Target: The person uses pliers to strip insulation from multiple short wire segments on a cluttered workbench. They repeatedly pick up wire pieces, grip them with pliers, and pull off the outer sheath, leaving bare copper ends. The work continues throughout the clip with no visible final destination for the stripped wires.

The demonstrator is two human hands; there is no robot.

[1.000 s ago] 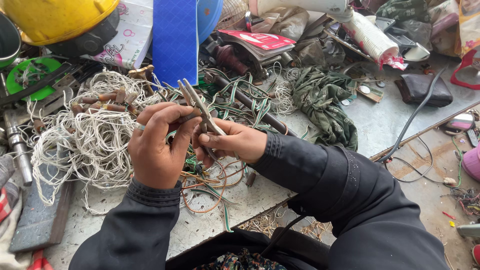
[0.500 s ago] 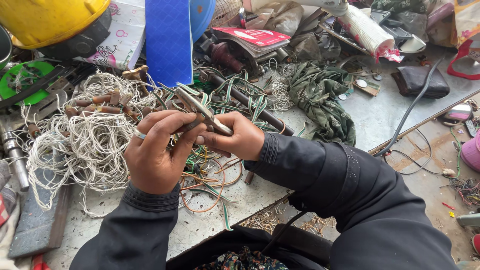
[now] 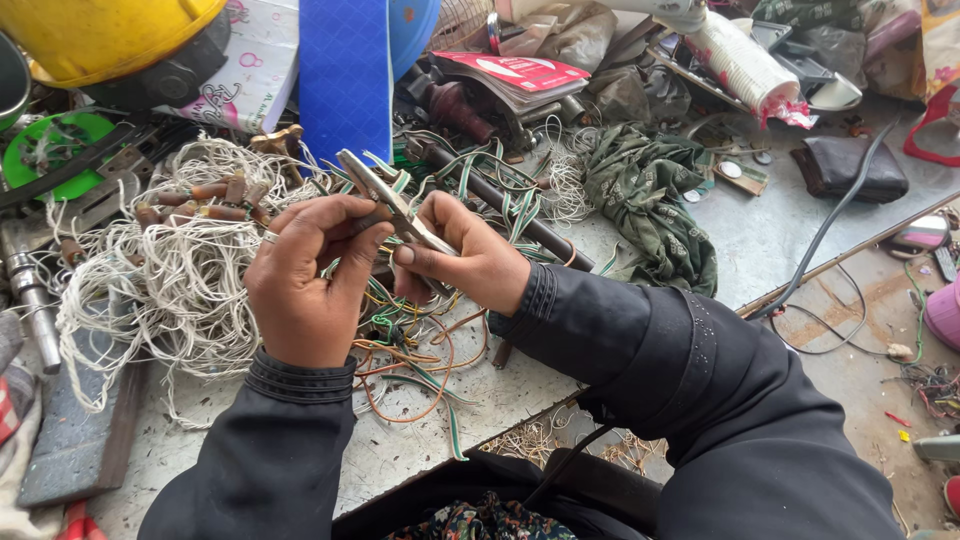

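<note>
My right hand [image 3: 462, 255] grips a pair of metal pliers [image 3: 385, 195], jaws pointing up and to the left above the workbench. My left hand [image 3: 305, 280] is closed beside it, fingertips pinching something thin at the pliers, most likely a wire; the fingers hide it. Below both hands lies a loose heap of orange, green and striped wires [image 3: 415, 345]. Both arms wear dark sleeves.
A big tangle of white wire [image 3: 165, 275] with brown connectors lies left. A green cloth [image 3: 650, 190], a dark pipe [image 3: 520, 215], a blue board [image 3: 345, 75], a yellow helmet [image 3: 110, 30], a stack of white cups [image 3: 745, 65] and a black pouch [image 3: 850, 165] crowd the grey bench [image 3: 790, 230].
Both hands stay together on the pliers; the jaws have tilted a little further left. The camera has shifted slightly.
</note>
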